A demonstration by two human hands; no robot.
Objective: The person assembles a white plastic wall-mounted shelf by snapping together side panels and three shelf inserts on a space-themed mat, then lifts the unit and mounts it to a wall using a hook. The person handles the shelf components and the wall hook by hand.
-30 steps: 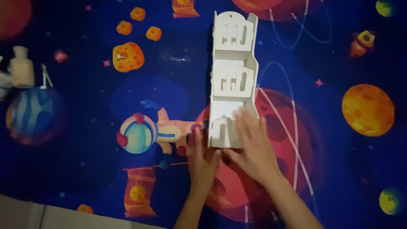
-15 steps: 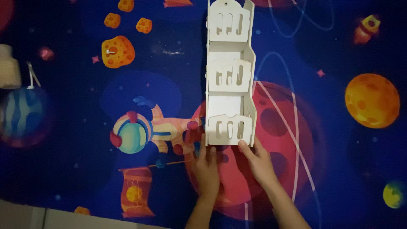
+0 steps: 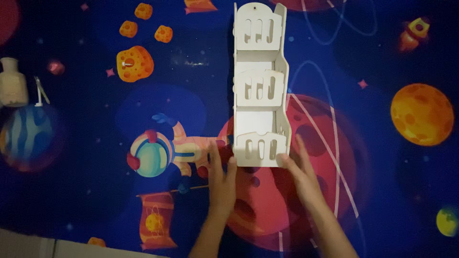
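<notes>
So we've got the white three-tier rack [image 3: 260,86] lying flat on the space-print mat [image 3: 95,200], running from centre up to 12 o'clock where its top nearly meets the frame edge. Our left hand [image 3: 222,184] sits at its 7 o'clock corner, fingers out flat and touching the bottom edge, gripping nothing. Our right hand [image 3: 301,174] is at the 5 o'clock corner, also spread open, fingertips against the lower right side.

If we're squaring or sliding it, we'd say keep both hands pressing evenly so it doesn't twist, since those slotted fronts look thin.

Loads of open mat at 3 o'clock and 9 o'clock. The only clutter is a small pale bottle [image 3: 13,88] and a little metal tool [image 3: 40,91] way out at 9 o'clock, well apart.
</notes>
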